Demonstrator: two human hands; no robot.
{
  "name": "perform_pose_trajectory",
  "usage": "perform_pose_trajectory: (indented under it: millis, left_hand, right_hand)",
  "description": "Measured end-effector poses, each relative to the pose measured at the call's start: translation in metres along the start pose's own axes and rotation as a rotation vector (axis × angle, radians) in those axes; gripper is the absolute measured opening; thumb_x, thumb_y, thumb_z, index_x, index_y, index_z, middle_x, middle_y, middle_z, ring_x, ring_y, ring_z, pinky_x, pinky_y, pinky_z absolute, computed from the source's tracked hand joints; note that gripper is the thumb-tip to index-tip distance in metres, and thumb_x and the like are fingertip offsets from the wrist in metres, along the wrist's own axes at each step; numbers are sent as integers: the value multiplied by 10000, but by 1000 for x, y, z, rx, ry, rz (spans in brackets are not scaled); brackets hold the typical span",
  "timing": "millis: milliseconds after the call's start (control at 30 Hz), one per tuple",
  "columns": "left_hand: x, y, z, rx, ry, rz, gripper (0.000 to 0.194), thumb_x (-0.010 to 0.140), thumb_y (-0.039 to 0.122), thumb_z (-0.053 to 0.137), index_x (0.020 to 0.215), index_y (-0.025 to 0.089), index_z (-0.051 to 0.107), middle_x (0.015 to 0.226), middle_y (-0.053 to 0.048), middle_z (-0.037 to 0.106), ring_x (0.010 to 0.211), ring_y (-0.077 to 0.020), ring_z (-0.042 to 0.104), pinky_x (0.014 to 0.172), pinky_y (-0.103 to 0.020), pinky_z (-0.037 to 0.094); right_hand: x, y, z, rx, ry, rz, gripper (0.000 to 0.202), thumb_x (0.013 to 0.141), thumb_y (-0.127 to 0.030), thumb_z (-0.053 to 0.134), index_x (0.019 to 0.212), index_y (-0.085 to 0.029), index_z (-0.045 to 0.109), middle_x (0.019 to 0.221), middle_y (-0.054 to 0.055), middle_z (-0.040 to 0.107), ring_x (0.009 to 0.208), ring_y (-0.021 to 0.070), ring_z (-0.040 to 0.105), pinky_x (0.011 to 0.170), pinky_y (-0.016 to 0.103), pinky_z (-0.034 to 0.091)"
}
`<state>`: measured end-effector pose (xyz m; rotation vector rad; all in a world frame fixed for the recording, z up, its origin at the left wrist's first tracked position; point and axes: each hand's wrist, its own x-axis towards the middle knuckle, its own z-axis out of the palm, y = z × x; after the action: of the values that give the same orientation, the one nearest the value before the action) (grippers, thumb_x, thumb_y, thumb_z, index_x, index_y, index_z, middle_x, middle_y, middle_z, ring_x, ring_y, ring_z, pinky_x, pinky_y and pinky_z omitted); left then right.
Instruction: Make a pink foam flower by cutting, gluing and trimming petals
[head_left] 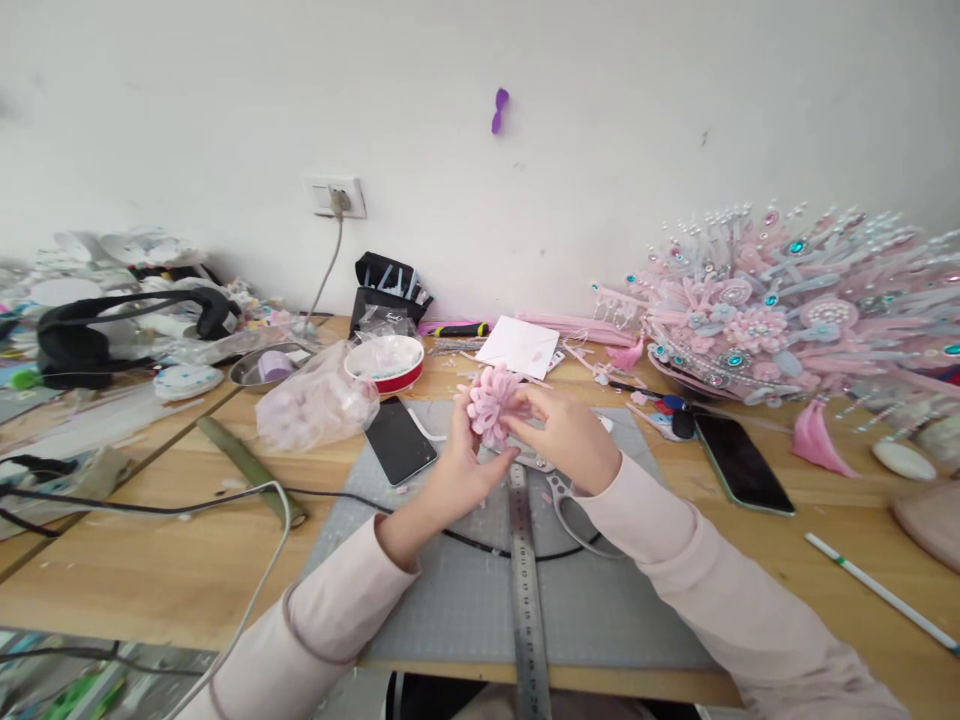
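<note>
A pink fuzzy flower (491, 405), with looped petals that look like pipe cleaner, is held up over the far part of a grey cutting mat (435, 610). My left hand (466, 465) grips it from the left and below, fingers partly behind the petals. From the right, my right hand (562, 435) pinches at the petals with thumb and forefinger. Beneath my hands a steel ruler (526, 590) lies lengthwise on the mat, its near end past the table edge. Scissors (570, 515) rest by my right wrist, partly hidden by it.
A phone (401, 442) lies on the mat's left corner, another phone (742, 462) to the right. A large pink beaded headdress (757, 310) stands at the right. A red-rimmed bowl (386, 365), a plastic bag (315, 400) and a green roll (251, 470) sit left. Cables (277, 560) cross the table.
</note>
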<state>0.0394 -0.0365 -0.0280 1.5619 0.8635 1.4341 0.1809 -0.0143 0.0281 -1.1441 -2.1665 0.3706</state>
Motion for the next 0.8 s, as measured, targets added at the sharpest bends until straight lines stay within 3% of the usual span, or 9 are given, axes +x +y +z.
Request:
perform_pose_trajectory:
  millis: [100,267,400,467,533,633,700,800]
  left_hand:
    - [-2,5,0,-55,-2,6,627,748,257,581,1268,224,233,1377,-141,331,1257,-207,371,1027,-344,315]
    - [3,9,1,-24,217,-105,414,737,261,584,1100,218,389,1108,-65,542,1024,-171,545,904,-331,422]
    - [8,9,1,-64,244,-140,447,687,215,630,1068,214,397,1112,-52,551,1039,-171,542,913,-326,410]
    - [9,9,0,-93,236,-141,498,672,201,642,1090,217,372,1163,-61,530,1083,-169,521,944,-317,385]
    - [9,10,-1,-84,240,-123,501,686,202,628,1107,223,357,1189,-63,510,1107,-160,501,960,-303,366]
    - [10,11,-4,-1,304,-75,373,745,233,558,1071,225,379,1146,-50,511,1072,-140,505,937,-274,371]
    - [12,11,-7,65,365,-50,285,761,242,530,1016,221,403,1072,-32,524,1002,-125,524,896,-253,387]
    - [15,10,-10,104,440,-53,265,727,243,575,944,215,424,950,-2,529,886,-115,539,830,-243,412]
  right_hand:
    - [-1,2,0,27,-7,-19,124,810,-263,557,905,-193,593,883,32,679,776,157,611,682,248,419]
    - [-2,1,-2,-126,-4,-3,155,856,-201,453,936,-205,586,835,38,682,732,172,615,645,251,399]
    - [1,5,-8,-207,20,65,256,879,-146,356,1042,-171,552,886,89,682,804,215,624,648,278,396]
    - [4,13,-14,-269,-26,167,287,847,-94,370,1059,-154,554,884,103,681,813,224,623,650,285,399]
    - [7,27,-23,-345,-109,304,294,799,-53,413,999,-160,599,853,94,684,809,221,622,662,281,406]
    - [4,52,-35,-386,-142,380,233,779,-63,450,847,-154,653,824,109,684,796,229,620,675,292,411]
    - [-2,67,-39,-402,-174,409,203,802,-149,475,735,-155,666,781,126,684,782,239,621,659,297,409]
    - [-15,81,-37,-415,-226,470,353,820,-362,490,568,-166,643,619,133,657,672,243,619,576,297,397]
